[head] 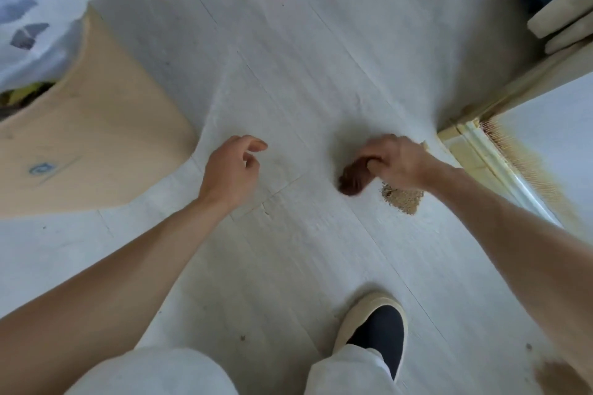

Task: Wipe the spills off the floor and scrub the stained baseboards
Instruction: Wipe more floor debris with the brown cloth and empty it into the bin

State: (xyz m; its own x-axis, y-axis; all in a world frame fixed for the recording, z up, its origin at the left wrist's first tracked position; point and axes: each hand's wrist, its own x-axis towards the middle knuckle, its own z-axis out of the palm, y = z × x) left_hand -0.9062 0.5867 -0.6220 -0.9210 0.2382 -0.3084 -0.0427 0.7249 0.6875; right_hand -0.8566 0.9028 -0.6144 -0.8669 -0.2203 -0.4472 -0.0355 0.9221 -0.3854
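We see the spill [402, 199], a tan grainy patch on the pale floor [288, 90], lying just to the right of the brown cloth [353, 179] and partly under our wrist; its long axis runs up-left to down-right; our right hand [393, 162], fingers curled round the cloth's upper end, is far nearer; the cloth hangs pointing down-left, away from the patch; our left hand [232, 167] hovers loosely curled, holding nothing; stained baseboard [481, 154] lies just right.

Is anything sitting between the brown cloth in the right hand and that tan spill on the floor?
Nothing visible. The right hand grips the brown cloth just left of the tan spill, with only bare floor between them. The left hand hovers apart, further left.
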